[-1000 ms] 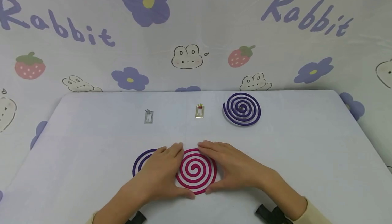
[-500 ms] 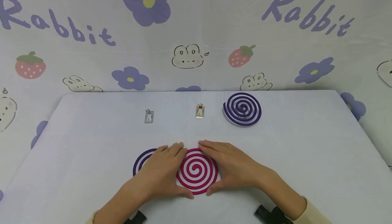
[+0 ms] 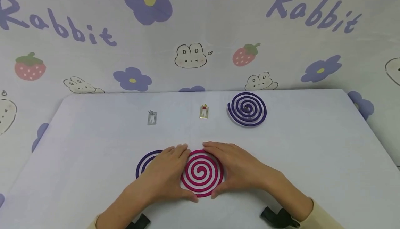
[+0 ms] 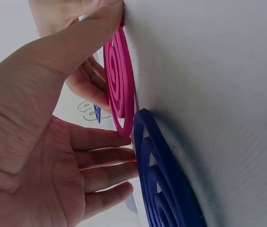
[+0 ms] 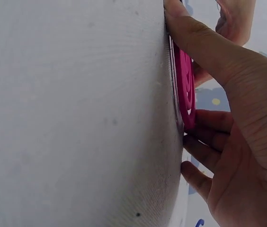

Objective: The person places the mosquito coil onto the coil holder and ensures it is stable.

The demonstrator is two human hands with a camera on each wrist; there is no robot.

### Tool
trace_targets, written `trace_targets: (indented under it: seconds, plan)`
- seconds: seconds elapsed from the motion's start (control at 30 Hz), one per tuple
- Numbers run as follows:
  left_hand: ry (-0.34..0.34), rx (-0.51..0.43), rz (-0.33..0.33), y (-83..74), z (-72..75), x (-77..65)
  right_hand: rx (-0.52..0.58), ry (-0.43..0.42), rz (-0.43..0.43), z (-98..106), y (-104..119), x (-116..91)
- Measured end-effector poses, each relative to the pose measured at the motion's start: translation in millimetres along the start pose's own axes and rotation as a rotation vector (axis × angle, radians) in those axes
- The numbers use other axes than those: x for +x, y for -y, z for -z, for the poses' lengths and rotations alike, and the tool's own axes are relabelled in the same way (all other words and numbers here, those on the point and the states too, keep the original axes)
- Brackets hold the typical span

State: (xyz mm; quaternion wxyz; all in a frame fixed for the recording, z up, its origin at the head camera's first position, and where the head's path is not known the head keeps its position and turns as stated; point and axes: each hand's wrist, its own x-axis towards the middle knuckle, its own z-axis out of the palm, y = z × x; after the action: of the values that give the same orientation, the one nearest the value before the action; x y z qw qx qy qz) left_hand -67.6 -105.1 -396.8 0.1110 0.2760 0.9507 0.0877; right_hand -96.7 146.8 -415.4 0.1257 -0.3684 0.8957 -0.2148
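A pink mosquito coil lies flat on the white table between both hands. My left hand grips its left edge, thumb at the near side and fingers at the far side; the left wrist view shows thumb and index fingertip at the rim. Opposite it, my right hand grips the right edge in the same way, with its lower fingertips at the tabletop. Partly hidden under my left hand is a dark blue coil, seen closer as the blue coil in the left wrist view.
Another dark blue coil lies at the back right of the table. Left of it are a gold-coloured metal coil stand and a silver one. A printed cloth hangs behind.
The pink coil has shifted very slightly to the right between my hands. Both hands stay around it, and the head view has tipped a little.
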Motion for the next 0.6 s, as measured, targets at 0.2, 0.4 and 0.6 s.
trace_targets:
  seconds: [0.2, 0.4, 0.6]
  plan:
    - [-0.014, 0.007, 0.000, -0.3, -3.4, -0.2, 0.004, 0.015, -0.013, 0.2, -0.6, 1.9]
    - [-0.020, -0.004, 0.013, -1.2, -4.5, -0.4, -0.013, 0.000, 0.006, 2.0, -1.1, 0.9]
    - [-0.011, -0.006, -0.007, 0.6, -0.2, 0.9, -0.025, -0.006, -0.009, 4.9, 0.5, -1.2]
